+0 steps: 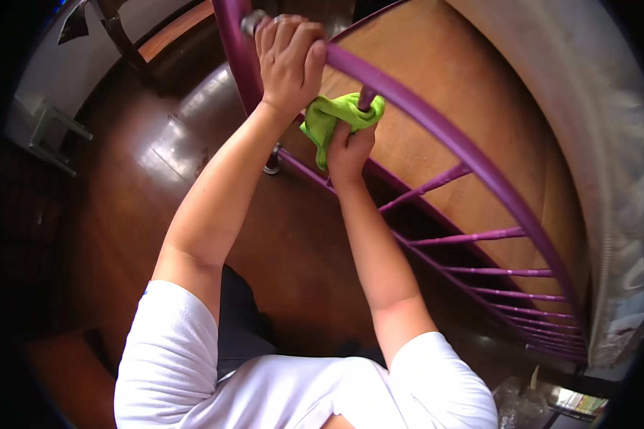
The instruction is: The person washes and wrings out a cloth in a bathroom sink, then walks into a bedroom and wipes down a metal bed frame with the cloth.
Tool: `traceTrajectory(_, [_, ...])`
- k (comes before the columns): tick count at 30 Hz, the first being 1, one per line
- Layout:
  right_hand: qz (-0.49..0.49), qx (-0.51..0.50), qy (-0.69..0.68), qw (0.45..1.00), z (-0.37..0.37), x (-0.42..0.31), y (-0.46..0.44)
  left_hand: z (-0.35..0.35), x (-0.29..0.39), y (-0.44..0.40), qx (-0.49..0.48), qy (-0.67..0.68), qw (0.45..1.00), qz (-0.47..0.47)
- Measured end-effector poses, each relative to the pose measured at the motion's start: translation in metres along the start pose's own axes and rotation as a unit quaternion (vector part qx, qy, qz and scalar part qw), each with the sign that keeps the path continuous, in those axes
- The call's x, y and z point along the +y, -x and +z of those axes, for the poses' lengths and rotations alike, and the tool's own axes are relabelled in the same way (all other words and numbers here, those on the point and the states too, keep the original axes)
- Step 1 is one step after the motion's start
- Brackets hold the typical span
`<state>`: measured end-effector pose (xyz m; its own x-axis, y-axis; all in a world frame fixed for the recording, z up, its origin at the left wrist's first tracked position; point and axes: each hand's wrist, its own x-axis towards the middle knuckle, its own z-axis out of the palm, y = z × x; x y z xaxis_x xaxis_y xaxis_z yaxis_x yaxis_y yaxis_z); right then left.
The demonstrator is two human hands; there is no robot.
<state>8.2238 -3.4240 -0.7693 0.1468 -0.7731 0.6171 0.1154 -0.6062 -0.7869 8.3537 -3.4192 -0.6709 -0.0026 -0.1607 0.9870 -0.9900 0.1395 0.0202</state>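
A purple metal railing (436, 125) curves from the top centre down to the lower right, with thin purple bars below its top rail. My left hand (291, 61) is closed over the upper end of the top rail, beside a thick purple post (237, 64). Just below and to the right, my right hand (350, 151) grips a bright green cloth (325, 121). The cloth is wrapped around one of the bars, right under the top rail. Some of my right fingers are hidden behind the cloth.
Beyond the railing lies a wooden board (479, 107), with a pale padded surface (579, 121) at the far right. A small grey stool (54, 136) stands at the left on the shiny brown floor (143, 236). Clear plastic items (519, 404) lie at the lower right.
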Motion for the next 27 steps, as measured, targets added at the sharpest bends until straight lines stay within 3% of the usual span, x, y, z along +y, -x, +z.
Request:
traceTrajectory(2, [-0.009,0.002,0.044,0.999,-0.002,0.041,0.039,0.009,-0.002,0.006,0.043,-0.004,0.999,0.017])
traceTrajectory(3, [-0.063,-0.001,0.083,0.995,-0.004,0.066,0.057,0.015,-0.005,0.011,0.070,0.010,0.997,0.021])
traceTrajectory(5, [-0.018,-0.015,0.088,0.996,-0.005,0.103,0.095,0.023,-0.006,0.005,0.130,0.037,0.990,0.026])
traceTrajectory(8, [0.057,-0.083,0.118,0.988,-0.015,0.126,0.116,0.019,-0.009,0.002,0.094,0.038,0.995,0.025])
traceTrajectory(11, [0.058,-0.090,0.120,0.987,-0.038,0.112,0.119,0.002,-0.006,0.000,0.034,0.043,0.998,0.008])
traceTrajectory(13, [-0.002,-0.026,0.123,0.992,-0.058,0.057,0.103,0.000,-0.008,-0.002,0.021,0.054,0.998,0.007])
traceTrajectory(14, [0.044,0.030,0.015,0.998,-0.062,0.027,0.096,-0.001,-0.007,-0.002,0.027,0.064,0.998,0.005])
traceTrajectory(15, [0.018,0.065,0.072,0.995,-0.077,0.005,0.095,-0.002,-0.007,-0.004,0.028,0.063,0.998,0.002])
traceTrajectory(17, [0.066,0.102,0.030,0.992,-0.092,-0.032,0.094,-0.001,-0.006,-0.001,0.022,0.065,0.998,-0.006])
traceTrajectory(21, [-0.172,0.091,0.157,0.968,-0.063,-0.077,0.048,-0.002,-0.004,-0.001,0.018,0.079,0.997,-0.019])
traceTrajectory(23, [-0.285,0.071,0.429,0.854,-0.054,-0.115,0.002,-0.008,-0.005,-0.002,-0.006,0.094,0.995,-0.027])
traceTrajectory(26, [-0.214,0.034,0.506,0.835,-0.002,-0.105,-0.048,-0.015,-0.008,-0.006,-0.027,0.152,0.988,-0.027])
traceTrajectory(27, [-0.236,0.042,0.463,0.853,0.029,-0.096,-0.051,-0.023,-0.006,-0.009,-0.049,0.189,0.979,-0.056])
